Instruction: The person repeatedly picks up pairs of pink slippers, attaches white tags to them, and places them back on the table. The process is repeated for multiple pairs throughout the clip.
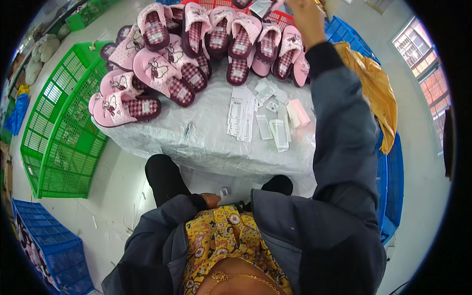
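My right hand point(307, 22) is stretched out past the far edge of the tabletop point(196, 132), near its right end. The fingers run up to the top of my view and some are cut off, so I can't tell how far open they are or if they have hold of anything. Just left of them is a pale card point(260, 7) by a slipper. My left hand point(212, 199) is down by my lap, below the near edge. Only a bit of it shows past the cuff, so I can't tell if it is open or has something in it.

The slippers point(246, 27) are pink with dark red checks inside. They sit in a big bunch along the far edge, and some lean on each other. More spread down to the left edge, and one of them lies right by the left corner. Lots have a white label inside.

The tabletop is wrapped in shiny clear plastic. Right of its middle are long white papers point(237, 113), small white cards point(279, 135) and a pink pad point(300, 112). The pad is nearest the right edge.

Behind the far edge is a red crate point(282, 18). Green crates point(64, 128) stand on the floor point(118, 182) past the left edge. A yellow cloth point(373, 83) hangs past the right edge, with blue crates point(393, 182) near it.
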Tool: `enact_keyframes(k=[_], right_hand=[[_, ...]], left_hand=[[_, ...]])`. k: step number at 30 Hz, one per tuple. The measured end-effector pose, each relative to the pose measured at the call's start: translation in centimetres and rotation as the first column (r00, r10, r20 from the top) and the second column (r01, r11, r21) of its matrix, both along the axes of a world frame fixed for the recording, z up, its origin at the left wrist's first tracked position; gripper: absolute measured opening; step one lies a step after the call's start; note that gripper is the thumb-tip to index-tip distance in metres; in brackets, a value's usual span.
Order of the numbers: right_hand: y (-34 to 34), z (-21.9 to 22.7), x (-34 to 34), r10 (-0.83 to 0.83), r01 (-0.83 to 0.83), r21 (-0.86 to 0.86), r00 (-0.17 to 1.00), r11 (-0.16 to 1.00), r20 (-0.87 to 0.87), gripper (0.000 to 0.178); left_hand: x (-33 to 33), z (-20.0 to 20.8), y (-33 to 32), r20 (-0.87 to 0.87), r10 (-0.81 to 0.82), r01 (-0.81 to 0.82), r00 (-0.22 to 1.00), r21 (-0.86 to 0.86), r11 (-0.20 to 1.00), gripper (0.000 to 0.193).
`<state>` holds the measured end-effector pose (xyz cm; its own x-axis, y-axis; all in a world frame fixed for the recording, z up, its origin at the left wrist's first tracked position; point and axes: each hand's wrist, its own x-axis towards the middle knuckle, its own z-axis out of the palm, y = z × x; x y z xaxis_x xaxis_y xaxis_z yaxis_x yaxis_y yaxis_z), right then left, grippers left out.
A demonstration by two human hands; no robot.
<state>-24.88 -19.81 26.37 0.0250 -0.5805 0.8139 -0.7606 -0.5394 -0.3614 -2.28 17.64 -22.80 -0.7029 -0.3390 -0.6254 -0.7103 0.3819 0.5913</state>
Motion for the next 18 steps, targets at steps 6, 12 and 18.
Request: enact_keyframes(k=[6,12,18], right_hand=[[19.7,-14.3,3.3,0.318,-0.491,0.641,0.871,0.59,0.374,0.025],[32.9,-27.8,-1.4,0.464,-0.486,0.849,0.715,-0.208,0.523,0.029],[33.5,-47.4,-7.2,0.301,-0.264,0.871,0.863,-0.415,0.405,0.036]], left_hand=[[-0.4,-6.9,1.5,-0.014,-0.285,0.282,0.958,0.213,0.935,0.036],[-1.4,-7.6,1.4,-0.096,-0.425,0.431,0.9,0.335,0.838,0.039],[-0.3,-12.0,4.8,-0.237,-0.275,0.353,0.932,0.418,0.837,0.039]])
